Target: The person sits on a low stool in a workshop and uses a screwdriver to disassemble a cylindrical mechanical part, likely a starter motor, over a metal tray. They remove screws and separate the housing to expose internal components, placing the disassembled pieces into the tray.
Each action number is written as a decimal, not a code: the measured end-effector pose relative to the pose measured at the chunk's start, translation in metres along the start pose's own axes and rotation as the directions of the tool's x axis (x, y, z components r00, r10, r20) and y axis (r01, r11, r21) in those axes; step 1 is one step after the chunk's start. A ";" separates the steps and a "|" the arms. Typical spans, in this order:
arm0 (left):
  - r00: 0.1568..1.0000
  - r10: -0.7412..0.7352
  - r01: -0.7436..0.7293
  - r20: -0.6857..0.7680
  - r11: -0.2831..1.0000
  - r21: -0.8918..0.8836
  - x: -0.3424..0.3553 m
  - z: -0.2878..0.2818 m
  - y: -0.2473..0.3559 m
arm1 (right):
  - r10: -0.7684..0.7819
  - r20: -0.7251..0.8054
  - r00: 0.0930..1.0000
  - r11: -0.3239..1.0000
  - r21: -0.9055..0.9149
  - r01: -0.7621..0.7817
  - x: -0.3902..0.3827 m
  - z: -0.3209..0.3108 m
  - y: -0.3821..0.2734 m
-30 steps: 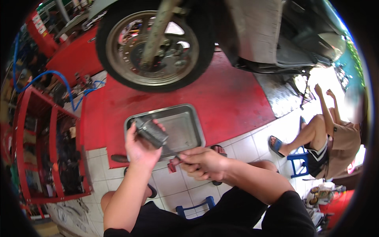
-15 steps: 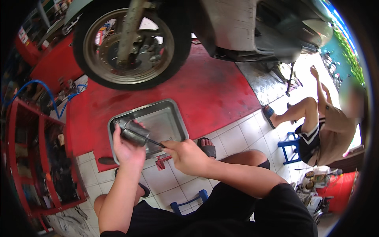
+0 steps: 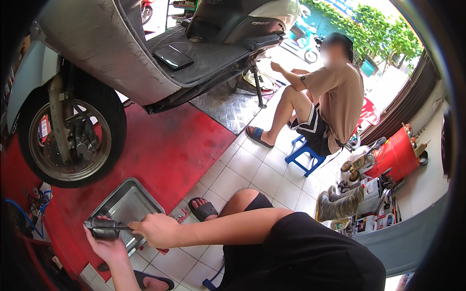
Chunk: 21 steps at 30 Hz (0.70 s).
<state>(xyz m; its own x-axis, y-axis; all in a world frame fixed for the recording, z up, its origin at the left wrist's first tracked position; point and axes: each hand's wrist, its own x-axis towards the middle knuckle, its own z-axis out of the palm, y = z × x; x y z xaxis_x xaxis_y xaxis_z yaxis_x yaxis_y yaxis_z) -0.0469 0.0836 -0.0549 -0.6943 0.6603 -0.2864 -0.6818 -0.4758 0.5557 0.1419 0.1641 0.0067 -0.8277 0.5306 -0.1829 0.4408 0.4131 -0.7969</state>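
Observation:
My left hand [image 3: 110, 248] cups a dark grey metal cylinder [image 3: 105, 234] from below, its fingers wrapped about the far end. In my right hand [image 3: 158, 231] is the end of a thin dark rod-like tool [image 3: 122, 226]. The rod lies across the upper side of the cylinder; its exact kind I cannot make out. Both hands are over the near edge of a shallow metal tray [image 3: 128, 201], which sits on a red platform [image 3: 160, 145].
A scooter's front wheel [image 3: 73, 140] stands on the platform beyond the tray. On the right a person [image 3: 335, 92] sits on a blue stool [image 3: 305, 156]. A red drum [image 3: 395, 153] and rubber boots [image 3: 342, 201] stand by the wall. White tiles [image 3: 238, 169] lie between.
My view has swung to the right, so the tray and hands appear farther left. The rod met the cylinder's near end before; now it reaches along its side. Both hands keep their holds.

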 end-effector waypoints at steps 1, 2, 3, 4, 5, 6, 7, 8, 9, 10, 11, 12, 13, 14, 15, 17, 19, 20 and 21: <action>1.000 -0.020 0.020 -0.017 1.000 0.007 0.001 0.001 -0.002 | 0.020 0.009 1.000 0.999 0.025 -0.021 -0.002 -0.001 0.000; 0.999 -0.039 0.039 -0.035 0.999 0.013 0.001 0.002 -0.005 | -0.165 -0.068 0.984 0.983 0.068 0.170 0.011 0.024 0.032; 0.997 -0.052 0.053 -0.058 0.998 0.023 0.001 0.002 -0.005 | -0.070 0.121 0.990 0.931 0.366 0.021 0.016 0.023 0.037; 0.998 -0.061 0.062 -0.031 0.997 0.037 -0.001 0.002 -0.005 | -0.033 0.324 0.945 0.784 0.595 -0.177 0.020 0.023 0.042; 0.996 -0.092 0.092 -0.012 0.996 0.019 -0.003 0.004 -0.004 | -0.060 0.513 0.856 0.563 0.726 -0.395 0.021 0.023 0.046; 0.993 -0.118 0.118 0.006 0.993 -0.001 -0.006 0.006 -0.002 | -0.148 0.562 0.814 0.434 0.776 -0.457 0.018 0.020 0.044; 0.989 -0.144 0.145 0.025 0.989 -0.020 -0.008 0.008 0.000 | -0.176 0.570 0.802 0.392 0.788 -0.474 0.018 0.020 0.044; 0.987 -0.158 0.158 0.032 0.987 0.001 -0.008 0.011 0.003 | -0.203 0.576 0.792 0.348 0.798 -0.492 0.019 0.022 0.045; 0.990 -0.138 0.138 0.039 0.990 0.004 -0.008 0.014 0.004 | -0.228 0.584 0.779 0.306 0.802 -0.512 0.019 0.023 0.045; 0.992 -0.119 0.118 0.047 0.993 0.008 -0.009 0.016 0.005 | -0.179 0.540 0.822 0.431 0.794 -0.428 0.020 0.023 0.044; 0.993 -0.100 0.100 0.055 0.995 0.011 -0.009 0.018 0.003 | -0.138 0.487 0.863 0.549 0.762 -0.342 0.021 0.024 0.041; 0.997 -0.071 0.070 0.045 0.997 0.016 -0.007 0.017 0.002 | -0.108 0.425 0.899 0.664 0.704 -0.253 0.022 0.022 0.039; 0.997 -0.064 0.063 0.043 0.998 0.012 -0.005 0.014 0.000 | -0.147 0.257 0.955 0.811 0.584 -0.032 0.021 0.024 0.040; 0.997 -0.058 0.058 0.042 0.998 0.008 -0.004 0.010 -0.003 | -0.227 0.094 0.969 0.902 0.395 0.173 0.019 0.027 0.043; 0.998 -0.043 0.043 0.040 0.999 0.006 -0.002 0.006 -0.004 | -0.346 -0.045 0.937 0.924 0.159 0.348 0.022 0.027 0.044; 1.000 -0.007 0.007 0.015 1.000 0.010 -0.001 -0.003 -0.005 | -0.190 0.040 0.981 0.974 0.135 0.183 0.011 0.012 0.015; 1.000 -0.005 0.005 -0.001 0.999 0.036 -0.002 -0.006 -0.006 | -0.118 0.006 0.993 0.989 0.095 0.117 0.003 0.020 0.013; 1.000 -0.005 0.005 -0.001 0.999 0.047 -0.001 -0.006 -0.005 | -0.111 0.036 0.993 0.992 0.067 0.109 0.005 0.018 0.012; 1.000 -0.011 0.011 -0.005 0.998 0.054 0.000 -0.008 -0.007 | -0.108 0.035 0.993 0.994 0.038 0.107 0.005 0.017 0.011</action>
<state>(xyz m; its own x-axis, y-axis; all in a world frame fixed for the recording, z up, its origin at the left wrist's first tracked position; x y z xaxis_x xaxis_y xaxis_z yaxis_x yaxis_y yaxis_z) -0.0441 0.0822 -0.0645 -0.6880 0.6625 -0.2964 -0.6758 -0.4360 0.5942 0.1365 0.1588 -0.0127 -0.8823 0.4563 -0.1157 0.3362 0.4388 -0.8333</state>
